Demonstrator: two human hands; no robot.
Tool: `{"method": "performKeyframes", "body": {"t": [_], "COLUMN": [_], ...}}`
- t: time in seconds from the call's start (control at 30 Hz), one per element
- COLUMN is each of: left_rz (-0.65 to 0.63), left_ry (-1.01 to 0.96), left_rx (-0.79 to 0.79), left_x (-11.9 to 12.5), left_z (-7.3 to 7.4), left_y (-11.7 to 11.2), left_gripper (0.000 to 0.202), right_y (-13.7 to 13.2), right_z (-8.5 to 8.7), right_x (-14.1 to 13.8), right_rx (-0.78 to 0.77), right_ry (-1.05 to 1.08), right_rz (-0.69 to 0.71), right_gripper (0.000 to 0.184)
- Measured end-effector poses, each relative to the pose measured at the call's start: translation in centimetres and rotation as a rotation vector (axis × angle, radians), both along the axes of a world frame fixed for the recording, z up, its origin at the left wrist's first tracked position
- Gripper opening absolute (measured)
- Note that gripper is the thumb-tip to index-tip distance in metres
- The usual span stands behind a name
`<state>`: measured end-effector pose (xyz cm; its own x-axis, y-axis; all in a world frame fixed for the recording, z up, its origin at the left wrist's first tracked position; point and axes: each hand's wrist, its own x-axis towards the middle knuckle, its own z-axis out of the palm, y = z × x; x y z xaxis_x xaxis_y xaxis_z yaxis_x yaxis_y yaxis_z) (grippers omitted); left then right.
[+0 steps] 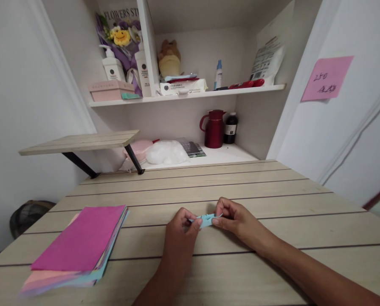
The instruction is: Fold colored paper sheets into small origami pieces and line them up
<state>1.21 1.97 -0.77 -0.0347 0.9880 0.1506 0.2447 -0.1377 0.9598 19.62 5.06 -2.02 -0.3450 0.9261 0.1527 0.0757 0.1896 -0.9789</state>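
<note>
A small folded piece of light blue paper (206, 220) is held between both hands, just over the wooden table (240, 280). My left hand (184, 229) pinches its left end between thumb and fingers. At the right end, my right hand (232, 216) grips the paper with the thumb in front and curled fingers behind. The paper's upper edge looks creased or crumpled; the fingertips cover both of its ends. Off to the left lies a stack of coloured paper sheets (84, 238), with a magenta sheet on top.
A small raised wooden shelf (81, 142) on black legs stands at the table's back left. Behind the table are a clear plastic bag (167, 152), a red thermos jug (214, 129) and a dark bottle (230, 128). A pink note (327, 78) is stuck to the right wall.
</note>
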Motion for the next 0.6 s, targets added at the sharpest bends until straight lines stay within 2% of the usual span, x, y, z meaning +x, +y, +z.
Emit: {"method": "performKeyframes", "body": {"t": [0.13,0.27,0.37,0.47,0.6], "left_rz": [0.027,-0.030,-0.040,-0.001,0.045], "left_ry": [0.015,0.018,0.110,0.231,0.289], "left_rx": [0.044,0.044,0.084,0.141,0.169], "left_x": [-0.09,-0.20,-0.13,0.04,0.23], "left_z": [-0.27,-0.34,-0.35,-0.48,-0.54], "left_y": [0.05,-0.03,-0.11,-0.15,-0.26], "left_gripper": [0.014,0.014,0.008,0.011,0.009], "right_y": [-0.09,-0.12,-0.08,-0.19,-0.67], "right_z": [-0.02,0.04,0.13,0.43,0.93], "right_x": [-0.31,-0.42,-0.29,-0.17,-0.28], "right_rx": [0.000,0.012,0.026,0.105,0.198], "right_ry": [-0.003,-0.011,-0.021,-0.099,-0.206], "right_rz": [-0.011,-0.031,-0.049,-0.047,-0.020], "right_gripper": [0.026,0.024,0.022,0.018,0.012]}}
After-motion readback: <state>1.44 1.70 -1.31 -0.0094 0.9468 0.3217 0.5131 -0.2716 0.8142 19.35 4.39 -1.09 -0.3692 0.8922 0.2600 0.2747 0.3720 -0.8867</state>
